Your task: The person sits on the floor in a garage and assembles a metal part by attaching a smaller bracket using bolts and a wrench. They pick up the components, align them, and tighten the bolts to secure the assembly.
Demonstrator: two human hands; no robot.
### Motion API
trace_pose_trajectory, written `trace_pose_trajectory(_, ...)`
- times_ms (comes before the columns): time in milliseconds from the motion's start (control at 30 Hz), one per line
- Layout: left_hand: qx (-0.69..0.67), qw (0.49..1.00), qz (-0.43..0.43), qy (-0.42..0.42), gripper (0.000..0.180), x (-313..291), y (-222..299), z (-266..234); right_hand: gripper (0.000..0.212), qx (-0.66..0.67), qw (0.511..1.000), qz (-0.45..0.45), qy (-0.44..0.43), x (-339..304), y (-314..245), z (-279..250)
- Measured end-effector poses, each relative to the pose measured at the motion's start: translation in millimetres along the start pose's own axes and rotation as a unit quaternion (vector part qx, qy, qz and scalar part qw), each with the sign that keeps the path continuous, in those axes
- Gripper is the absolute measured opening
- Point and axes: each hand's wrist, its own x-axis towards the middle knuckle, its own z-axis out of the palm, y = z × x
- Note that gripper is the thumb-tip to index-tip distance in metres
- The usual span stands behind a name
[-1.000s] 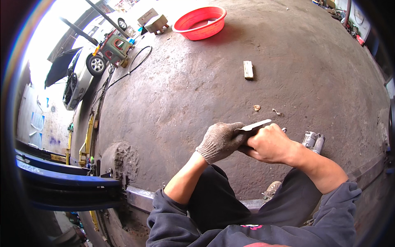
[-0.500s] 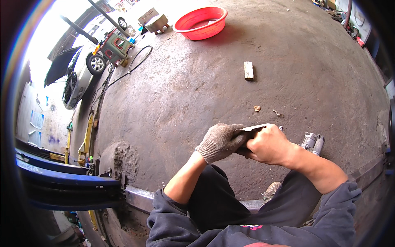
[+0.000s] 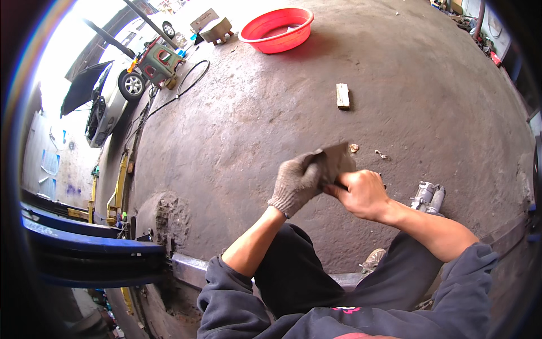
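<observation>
My left hand (image 3: 297, 182), in a grey knit glove, grips a thin grey-brown sheet (image 3: 337, 158) by its left side. The sheet is tilted up with its broad face showing, and it is a little blurred. My bare right hand (image 3: 364, 195) is closed at the lower right edge of the sheet, its fingertips against it and partly hidden. Both hands are in front of my knees, above the floor. To the right of my right hand, a silver starter motor (image 3: 428, 198) with two side-by-side cylinders lies on the floor.
A small pale block (image 3: 342, 96) and two scraps lie ahead on the concrete floor (image 3: 254, 113). Farther off are a red basin (image 3: 276, 34), a low stool (image 3: 215, 30), a green stool (image 3: 160, 62) and a black hose. Blue lift arms (image 3: 96, 240) and a car (image 3: 110, 101) are at left.
The sheet, seen nearly edge-on before, has turned up to show its face. My left hand has tilted upward with it; my right hand has shifted slightly down and left.
</observation>
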Motion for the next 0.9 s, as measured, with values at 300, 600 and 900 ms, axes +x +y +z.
trace_pose_trajectory(300,-0.167,0.952,0.039,0.255,0.031,7.2,28.2,3.9,0.048,0.355,0.918,0.15,0.088,26.8,-39.3,28.2)
trace_pose_trajectory(600,-0.198,0.939,0.002,0.282,0.038,15.2,12.0,-5.4,0.045,0.502,0.849,0.156,0.05,34.0,-45.3,44.6)
trace_pose_trajectory(900,-0.184,0.951,0.033,0.244,0.028,12.7,17.9,-6.0,0.037,0.12,0.979,-0.078,0.144,27.0,-33.6,5.1)
